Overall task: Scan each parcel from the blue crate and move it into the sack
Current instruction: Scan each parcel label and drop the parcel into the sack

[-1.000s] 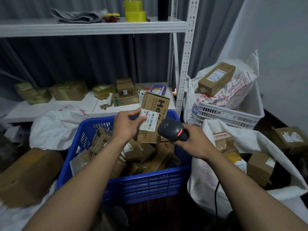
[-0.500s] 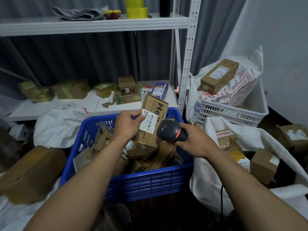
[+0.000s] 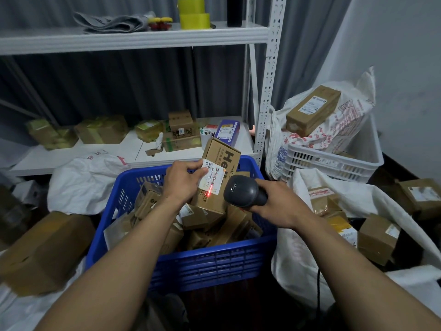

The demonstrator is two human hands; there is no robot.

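Cardboard parcel tilts over the blue crate, gripped at its label by your left hand; just beside it, your right hand clasps the scanner.

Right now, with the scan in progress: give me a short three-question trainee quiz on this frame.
1. True or false: the left hand holds the barcode scanner.
2. The red scan light falls on: A) the shipping label of the cardboard parcel; B) the metal shelf; C) the white plastic crate.
3. Fill in: the open white sack lies to the ___ of the blue crate.

Key: 1 false, the right hand grips it; 2 A; 3 right.
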